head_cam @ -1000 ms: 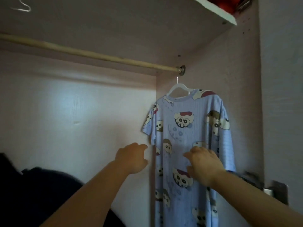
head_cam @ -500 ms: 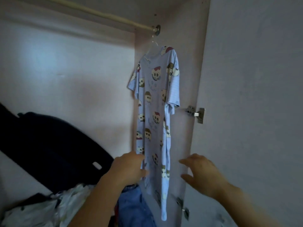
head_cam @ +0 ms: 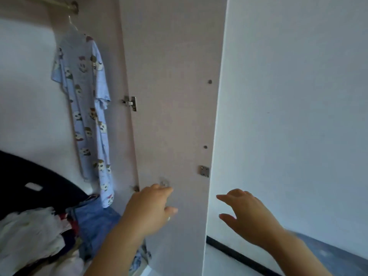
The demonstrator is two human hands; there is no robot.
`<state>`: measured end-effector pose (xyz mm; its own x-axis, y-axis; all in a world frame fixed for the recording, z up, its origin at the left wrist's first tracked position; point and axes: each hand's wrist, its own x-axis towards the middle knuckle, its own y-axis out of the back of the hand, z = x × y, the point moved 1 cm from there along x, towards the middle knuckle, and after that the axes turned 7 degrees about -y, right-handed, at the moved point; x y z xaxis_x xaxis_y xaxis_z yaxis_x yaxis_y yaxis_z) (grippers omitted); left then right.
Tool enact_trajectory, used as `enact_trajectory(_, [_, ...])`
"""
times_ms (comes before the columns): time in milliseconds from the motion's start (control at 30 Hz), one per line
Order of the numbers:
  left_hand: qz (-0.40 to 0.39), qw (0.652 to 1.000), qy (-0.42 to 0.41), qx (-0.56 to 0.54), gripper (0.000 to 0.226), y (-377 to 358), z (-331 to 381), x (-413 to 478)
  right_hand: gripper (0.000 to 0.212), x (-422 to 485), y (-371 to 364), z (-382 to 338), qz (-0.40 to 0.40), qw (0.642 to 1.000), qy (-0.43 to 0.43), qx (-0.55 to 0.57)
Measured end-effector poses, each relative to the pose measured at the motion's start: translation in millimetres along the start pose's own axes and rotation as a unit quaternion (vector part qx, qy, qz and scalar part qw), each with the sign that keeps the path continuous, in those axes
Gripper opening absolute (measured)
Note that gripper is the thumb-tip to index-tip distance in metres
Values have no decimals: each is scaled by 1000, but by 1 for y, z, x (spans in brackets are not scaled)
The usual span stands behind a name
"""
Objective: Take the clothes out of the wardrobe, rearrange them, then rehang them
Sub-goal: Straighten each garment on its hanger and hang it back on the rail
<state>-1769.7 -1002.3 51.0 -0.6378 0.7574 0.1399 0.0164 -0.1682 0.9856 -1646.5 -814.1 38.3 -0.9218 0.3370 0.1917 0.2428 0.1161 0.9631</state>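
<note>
The patterned blue dress (head_cam: 83, 92) hung on a pale hanger (head_cam: 72, 29) in the upper left of the frame, at the very end of the rail (head_cam: 59, 4), close beside the side panel of the wardrobe. It was the only garment on the rail in view. In the lower left lay a loose pile of clothes (head_cam: 29, 236) with a blue denim piece (head_cam: 95, 220) next to it, and a dark bag-like thing (head_cam: 23, 176) leaned behind them.

Your left hand (head_cam: 149, 208) was in front of the inner face of the open door (head_cam: 173, 92), low in the middle of the frame. Its fingers were loosely bent and held nothing. One fingertip was near a small clear hook (head_cam: 164, 183) on the door; I could not tell if it touched. Your right hand (head_cam: 246, 214) was past the door edge, in front of the pale wall (head_cam: 298, 96), with the fingers spread and empty.

I judged that both hands were turned to the door and not to the clothes. If you closed it now, the heap would remain unhung. The hem of the dress hung near the lower hinge side and could be caught. Your right fingers, being around the door edge, could be squeezed if the door swung quickly.
</note>
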Motion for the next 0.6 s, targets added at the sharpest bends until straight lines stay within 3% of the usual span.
enact_trajectory(267, [4, 972, -235, -23, 55, -17, 151, -10, 48, -160, 39, 82, 74, 973, -217, -17])
enact_trajectory(600, [-52, 867, -489, -84, 58, -55, 349, -95, 44, -417, 68, 107, 98, 850, -514, -53])
